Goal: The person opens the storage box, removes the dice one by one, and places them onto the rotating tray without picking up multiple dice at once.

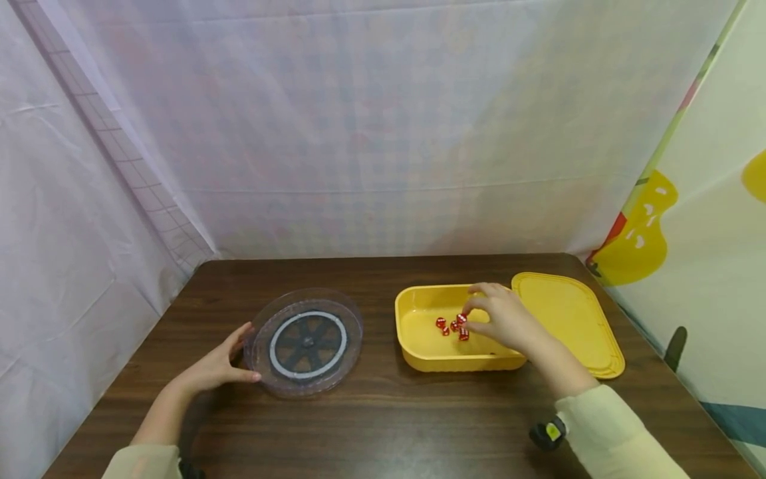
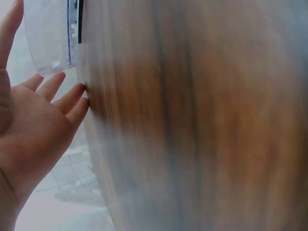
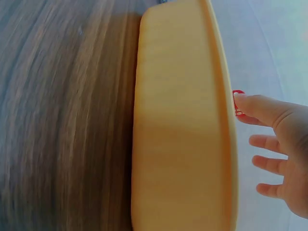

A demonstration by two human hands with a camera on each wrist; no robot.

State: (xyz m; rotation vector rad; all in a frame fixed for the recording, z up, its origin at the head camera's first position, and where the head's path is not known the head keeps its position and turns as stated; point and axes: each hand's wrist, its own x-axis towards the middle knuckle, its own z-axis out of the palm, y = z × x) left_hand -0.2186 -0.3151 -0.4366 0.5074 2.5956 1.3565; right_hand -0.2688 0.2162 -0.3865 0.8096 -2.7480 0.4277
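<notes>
Head view: looking down on a brown table (image 1: 383,426), and taking the yellow box (image 1: 461,364) as landmark. Over the inside of this box, see the right hand (image 1: 504,318), with thumb and index finger clamped on one red die (image 1: 461,319), the other fingers apart from it. In the right wrist view, find the same pinch just beside the upper edge of the box. On the floor of the box, close to the pinch, see some loose red dice (image 1: 445,330), but cannot count them exactly.

To the left of the box, well apart from it, see the clear round dish (image 1: 353,332), with dark spokes and a pale ring. At the dish side farthest from the box, see the left hand (image 1: 215,362), with thumb and fingers spread apart and nothing pinched. Cannot tell surely if touching the dish or only beside it. To the right of the box, see the yellow lid (image 1: 565,319), lying flat; cannot tell if touching the box, with the right hand in front.

From here, could lose the die because of its small size: with a weak or crooked pinch, might drop it into the box, or beyond the wall and rolling. Passing too low, might knock the box edge and loosen the pinch. So near to other dice, might also scatter them. With a careless left push, might slide the dish.
</notes>
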